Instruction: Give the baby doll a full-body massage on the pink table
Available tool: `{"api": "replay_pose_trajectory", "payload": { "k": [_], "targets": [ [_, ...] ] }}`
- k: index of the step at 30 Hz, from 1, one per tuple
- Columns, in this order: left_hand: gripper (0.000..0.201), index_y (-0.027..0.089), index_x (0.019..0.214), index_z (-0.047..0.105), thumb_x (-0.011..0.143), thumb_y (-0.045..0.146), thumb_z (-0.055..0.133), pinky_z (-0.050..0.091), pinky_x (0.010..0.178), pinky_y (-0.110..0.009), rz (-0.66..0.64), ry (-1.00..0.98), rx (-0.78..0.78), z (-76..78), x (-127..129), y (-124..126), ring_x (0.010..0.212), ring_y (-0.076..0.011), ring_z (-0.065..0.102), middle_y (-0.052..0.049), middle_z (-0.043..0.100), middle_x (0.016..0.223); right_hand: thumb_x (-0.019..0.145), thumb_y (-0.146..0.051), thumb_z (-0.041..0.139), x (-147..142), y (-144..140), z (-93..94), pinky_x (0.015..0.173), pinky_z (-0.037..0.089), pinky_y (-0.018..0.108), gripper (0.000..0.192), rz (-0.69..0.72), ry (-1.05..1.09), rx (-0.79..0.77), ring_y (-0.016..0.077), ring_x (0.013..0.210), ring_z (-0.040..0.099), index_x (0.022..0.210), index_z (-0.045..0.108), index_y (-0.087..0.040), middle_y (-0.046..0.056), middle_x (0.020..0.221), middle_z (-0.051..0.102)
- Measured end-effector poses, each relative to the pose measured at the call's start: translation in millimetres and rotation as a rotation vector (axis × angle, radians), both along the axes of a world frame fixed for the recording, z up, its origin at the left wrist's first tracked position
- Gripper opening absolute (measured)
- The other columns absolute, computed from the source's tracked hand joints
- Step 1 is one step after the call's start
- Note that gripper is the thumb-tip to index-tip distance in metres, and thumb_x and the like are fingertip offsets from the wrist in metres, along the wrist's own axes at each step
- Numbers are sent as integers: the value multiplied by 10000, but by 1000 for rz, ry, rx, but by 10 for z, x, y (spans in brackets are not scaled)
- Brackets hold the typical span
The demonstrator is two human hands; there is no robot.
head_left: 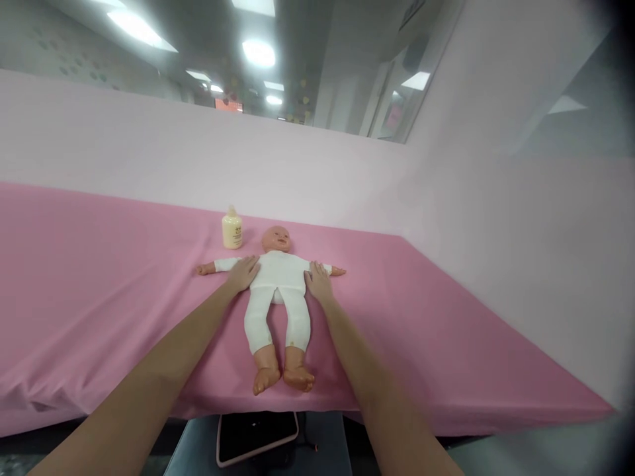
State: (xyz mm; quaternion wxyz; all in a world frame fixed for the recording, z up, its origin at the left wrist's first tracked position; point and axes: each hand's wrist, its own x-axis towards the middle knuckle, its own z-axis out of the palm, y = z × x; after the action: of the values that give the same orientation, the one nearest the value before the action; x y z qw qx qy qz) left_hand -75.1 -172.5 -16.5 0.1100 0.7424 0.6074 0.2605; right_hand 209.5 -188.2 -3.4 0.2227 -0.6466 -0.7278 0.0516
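Observation:
A baby doll [278,271] in a white outfit lies on its back on the pink sheet, head toward the wall and bare feet toward me. Its arms are stretched out to both sides. My left hand [243,272] rests flat on the doll's upper arm and side at the left, fingers extended. On the opposite side my right hand [319,281] lies over the doll's other arm, close to its chest, with the fingers spread. Neither hand grips anything. Beyond my left hand stands a pale yellow pump bottle [232,231], upright beside the doll's head.
The pink sheet [421,330] covers the table and hangs over its front edge, wrinkled at the left. Below that edge, a tablet in a pink case [256,436] lies on a dark grey seat [325,453]. White walls and a wide window or mirror [297,59] bound the back.

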Motion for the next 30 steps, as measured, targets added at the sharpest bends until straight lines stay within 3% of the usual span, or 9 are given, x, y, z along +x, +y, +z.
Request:
{"api": "replay_pose_trajectory", "payload": {
  "k": [4,8,12,14,16,24,27,30],
  "targets": [
    [577,100,1446,418,1005,421,230,198,1188,-495,82,18,-100,121,-36,-17,1495,-296,250,-186,356,1572,1013,-295,237,-10,20,154,1212,156,437,556,-24,9,-72,273,1503,236,1493,343,-35,197,1583,324],
    [573,172,1413,464,1001,472,202,266,1155,-523,84,-1,-123,328,215,-87,1475,-308,300,-154,355,1581,1011,-306,229,-257,20,392,1161,244,531,554,-4,26,-134,330,1466,309,1468,371,-27,264,1525,383],
    [584,196,1495,362,988,462,254,216,1152,-611,-53,44,-123,413,595,-380,1509,-337,201,-135,237,1631,1000,-351,344,-629,-212,456,1161,289,496,522,173,1,-132,289,1489,276,1482,382,-156,155,1581,348],
    [547,220,1510,342,990,349,230,198,1138,-657,-104,98,-89,401,705,-592,1514,-332,187,-120,254,1628,1006,-287,277,-734,-414,421,1172,232,568,545,191,-29,-126,329,1512,203,1522,301,-115,189,1615,251],
    [554,232,1523,329,984,314,232,203,1153,-631,-163,141,-71,370,724,-822,1519,-315,177,-105,247,1632,1001,-286,280,-738,-643,373,1181,219,576,573,222,-60,-149,349,1518,169,1543,251,-102,187,1631,199],
    [665,241,1579,212,978,521,256,209,1205,-519,-279,97,-37,132,507,-1708,1534,-293,101,-63,164,1652,951,-310,401,-408,-1539,176,1252,178,489,693,391,-78,-149,279,1543,59,1569,181,-87,155,1648,136],
    [669,272,1581,206,970,536,279,180,1219,-506,-284,105,-1,66,523,-1845,1537,-281,76,-45,166,1653,935,-322,430,-386,-1692,122,1242,185,532,750,397,-55,-161,294,1543,20,1587,99,-156,118,1659,75],
    [641,263,1580,207,981,486,269,166,1214,-541,-280,114,18,111,609,-1728,1536,-279,91,-59,190,1647,927,-305,421,-449,-1603,185,1217,189,581,744,407,-58,-177,306,1542,16,1588,102,-181,113,1658,86]
  ]
}}
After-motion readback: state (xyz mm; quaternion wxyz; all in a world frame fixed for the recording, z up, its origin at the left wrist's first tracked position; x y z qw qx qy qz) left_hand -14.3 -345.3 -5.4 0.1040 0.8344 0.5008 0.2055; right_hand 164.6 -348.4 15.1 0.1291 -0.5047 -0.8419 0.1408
